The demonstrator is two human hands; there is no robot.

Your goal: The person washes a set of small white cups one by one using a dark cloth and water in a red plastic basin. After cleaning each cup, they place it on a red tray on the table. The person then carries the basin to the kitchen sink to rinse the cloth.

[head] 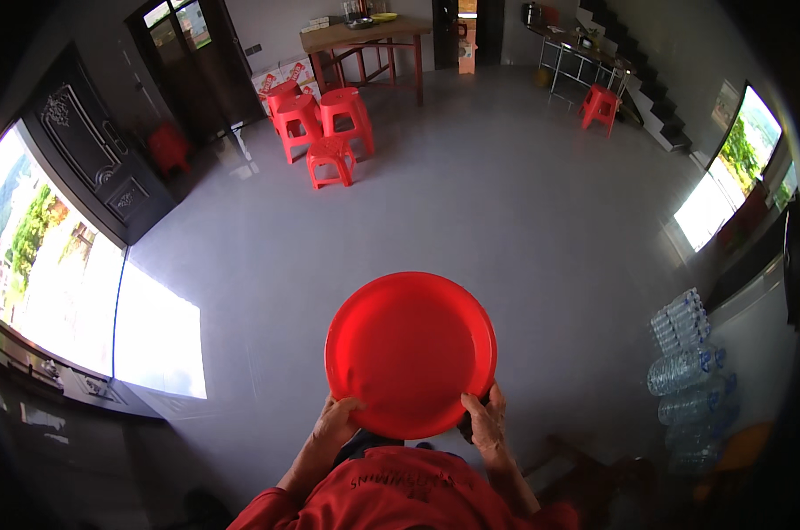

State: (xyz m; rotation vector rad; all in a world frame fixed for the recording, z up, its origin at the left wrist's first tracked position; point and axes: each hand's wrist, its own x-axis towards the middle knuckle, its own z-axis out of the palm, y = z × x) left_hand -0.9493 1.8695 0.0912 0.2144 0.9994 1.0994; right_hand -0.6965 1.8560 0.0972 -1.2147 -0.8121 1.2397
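A round red plastic basin point(410, 351) is held out in front of my body, its open side facing up. My left hand point(337, 419) grips the near left rim, thumb over the edge and fingers hidden underneath. At the near right rim my right hand point(486, 421) holds on in the same manner. Something dark point(465, 427) shows beside the right hand under the basin; I cannot tell what it is. Inside the basin I see only its red bottom and shaded wall.
Red plastic stools point(332, 159) stand ahead near a wooden table point(367, 34). A single red stool point(599, 108) is by a metal-legged table point(582, 50) and a staircase point(651, 93). Large water bottles point(679, 371) line the right side. An open door point(95, 152) is on the left.
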